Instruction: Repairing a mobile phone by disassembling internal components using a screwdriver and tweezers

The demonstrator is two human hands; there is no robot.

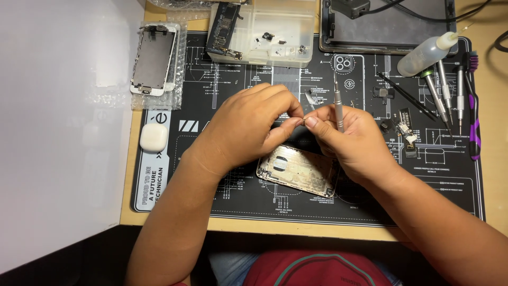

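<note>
- Left hand [248, 127] and right hand [349, 140] pinch a tiny part [302, 121] together, fingertips closed on it.
- Right hand also grips a slim screwdriver [338, 108], upright.
- Below them, an opened phone housing [298, 170] lies on the black repair mat [238, 196].
- A clear parts tray [264, 32] sits beyond on the tabletop.

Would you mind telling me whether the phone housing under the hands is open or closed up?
Open: the phone housing lies with its bare metal interior showing, and the screen assembly rests apart on bubble wrap.
</note>
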